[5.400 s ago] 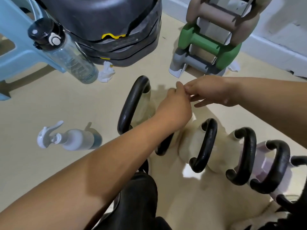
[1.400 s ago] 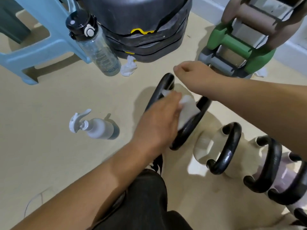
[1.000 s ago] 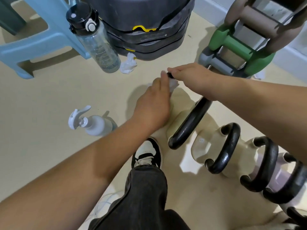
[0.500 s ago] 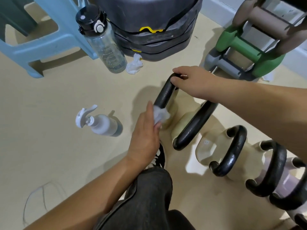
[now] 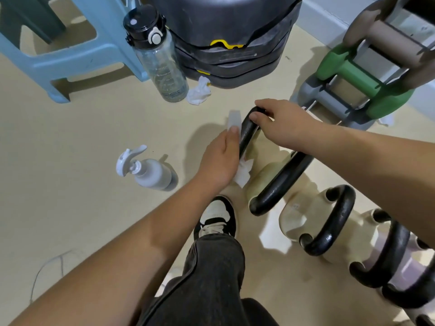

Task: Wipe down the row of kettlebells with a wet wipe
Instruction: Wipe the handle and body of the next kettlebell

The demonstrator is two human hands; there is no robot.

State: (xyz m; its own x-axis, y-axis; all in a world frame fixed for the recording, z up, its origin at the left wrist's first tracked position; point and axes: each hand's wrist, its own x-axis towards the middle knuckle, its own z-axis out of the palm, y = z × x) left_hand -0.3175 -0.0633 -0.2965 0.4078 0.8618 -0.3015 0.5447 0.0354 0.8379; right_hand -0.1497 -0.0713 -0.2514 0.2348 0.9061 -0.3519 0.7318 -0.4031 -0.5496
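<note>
Our left hand (image 5: 220,161) gripping a crumpled white wet wipe (image 5: 243,174) against the cream kettlebell's black looped handle (image 5: 282,180), our right hand (image 5: 286,124) curled round the handle's far end

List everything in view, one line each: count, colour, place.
kettlebells: at least four, pale bodies, black handles, row centre to lower right
wet wipe: one, white, in left hand against end kettlebell handle
water bottle: one, clear, black lid, by the stool
spray bottle: one, white-grey, floor, left
crumpled tissue: one, white, beside water bottle
stool: one, blue, upper left
stacked gear: one, black, top centre
dumbbells: at least three, green, grey, brown, rack upper right
shoe: one, black-white, centre
left hand: holds the wipe
right hand: grips end kettlebell handle
</note>
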